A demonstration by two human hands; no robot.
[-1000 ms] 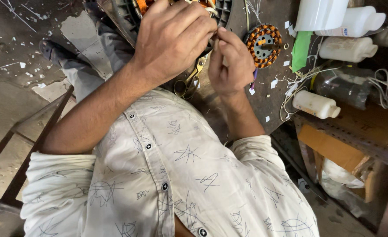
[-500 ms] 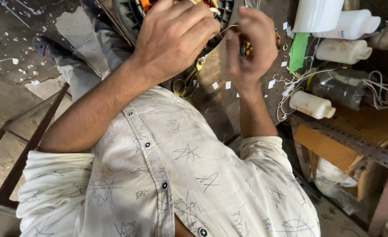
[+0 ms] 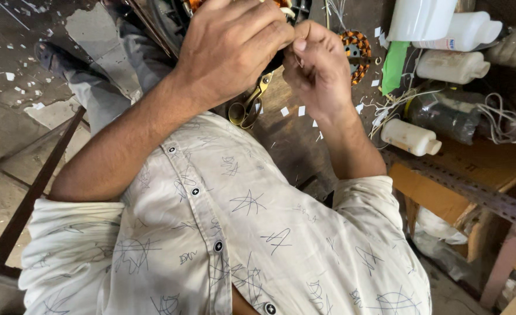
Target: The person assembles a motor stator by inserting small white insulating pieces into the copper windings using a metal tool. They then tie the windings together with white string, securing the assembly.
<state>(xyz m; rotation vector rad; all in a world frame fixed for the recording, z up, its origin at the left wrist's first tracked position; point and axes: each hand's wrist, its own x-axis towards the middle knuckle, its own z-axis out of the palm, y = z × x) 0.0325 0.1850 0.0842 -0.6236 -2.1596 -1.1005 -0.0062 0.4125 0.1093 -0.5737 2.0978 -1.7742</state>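
Note:
My left hand point(image 3: 229, 52) is clamped over a dark round motor stator point(image 3: 296, 7) with orange copper windings, at the top edge of the view; most of it is hidden under my fingers. Right beside it, my right hand point(image 3: 316, 73) has its thumb pinched against curled fingers at the stator's rim. I cannot tell whether anything thin sits in that pinch. Yellow-handled scissors point(image 3: 248, 108) lie on the wooden bench point(image 3: 293, 146) just below both hands. A second stator point(image 3: 358, 49) with copper coils rests behind my right hand.
White plastic bottles point(image 3: 411, 137) point(image 3: 450, 65), a green strip point(image 3: 395, 67), tangled wire point(image 3: 500, 119) and a dark jar point(image 3: 444, 114) crowd the right. White paper scraps dot the bench. A metal frame bar point(image 3: 36, 192) and concrete floor lie left; my trouser leg and sandal point(image 3: 54, 58) are upper left.
My right hand lifted with its fingers spread, then came back down and left against the stator with fingers pinched. My left hand kept its grip.

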